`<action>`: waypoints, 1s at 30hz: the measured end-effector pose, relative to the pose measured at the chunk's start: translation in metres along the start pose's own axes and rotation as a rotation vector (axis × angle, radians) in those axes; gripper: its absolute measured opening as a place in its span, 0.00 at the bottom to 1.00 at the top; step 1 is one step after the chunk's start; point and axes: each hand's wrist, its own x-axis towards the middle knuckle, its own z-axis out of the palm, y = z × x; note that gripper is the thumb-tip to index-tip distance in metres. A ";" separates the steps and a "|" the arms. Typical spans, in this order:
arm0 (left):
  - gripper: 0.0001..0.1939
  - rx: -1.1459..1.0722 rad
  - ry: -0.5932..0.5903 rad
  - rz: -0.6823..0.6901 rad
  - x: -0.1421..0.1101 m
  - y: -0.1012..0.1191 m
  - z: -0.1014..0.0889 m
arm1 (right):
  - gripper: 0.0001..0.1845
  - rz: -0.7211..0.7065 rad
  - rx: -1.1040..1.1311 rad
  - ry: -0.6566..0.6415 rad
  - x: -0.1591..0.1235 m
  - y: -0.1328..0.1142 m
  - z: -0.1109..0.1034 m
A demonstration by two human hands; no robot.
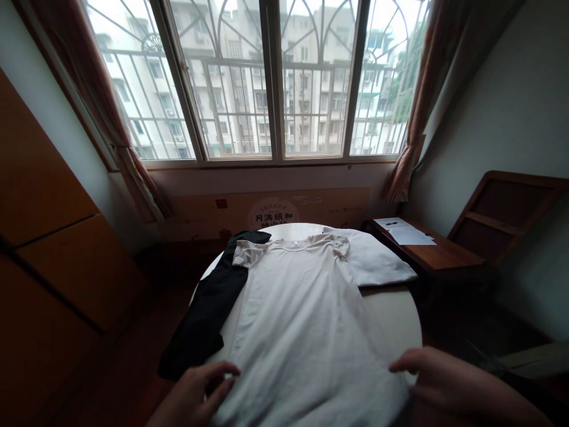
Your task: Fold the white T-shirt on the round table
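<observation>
Lying on round table (pixel 395 317) below window (pixel 273 89): pale T-shirt (pixel 297 320); left hand (pixel 198 390), right hand (pixel 433 376) at edges, grips unclear.

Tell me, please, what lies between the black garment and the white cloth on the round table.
In the head view, the pale short-sleeved shirt lies spread between the black garment and the white cloth.

Garments (pixel 297 314) on round white table (pixel 398 314)

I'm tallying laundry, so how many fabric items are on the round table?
3: a pale T-shirt across the middle, a black garment on the left and a white cloth at the right rear. More may be hidden underneath.
</observation>
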 end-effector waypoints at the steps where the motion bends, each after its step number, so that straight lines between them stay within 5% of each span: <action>1: 0.23 -0.040 0.076 0.028 0.016 0.009 -0.006 | 0.22 -0.005 -0.014 0.028 0.017 0.002 -0.013; 5: 0.24 -0.077 0.367 0.124 0.102 0.031 -0.041 | 0.21 -0.101 -0.003 0.123 0.112 0.007 -0.061; 8: 0.23 0.086 0.499 0.080 0.181 0.029 -0.075 | 0.19 -0.129 0.029 0.333 0.192 0.013 -0.082; 12: 0.18 0.315 0.530 -0.153 0.278 0.012 -0.108 | 0.18 0.053 0.184 0.463 0.279 0.026 -0.095; 15: 0.21 0.368 0.503 -0.248 0.328 -0.005 -0.117 | 0.20 0.155 0.223 0.484 0.325 0.037 -0.103; 22: 0.22 0.420 0.419 -0.356 0.378 -0.046 -0.103 | 0.21 0.275 0.095 0.491 0.378 0.067 -0.114; 30: 0.22 0.422 0.404 -0.357 0.394 -0.068 -0.098 | 0.19 0.163 -0.102 0.383 0.394 0.085 -0.096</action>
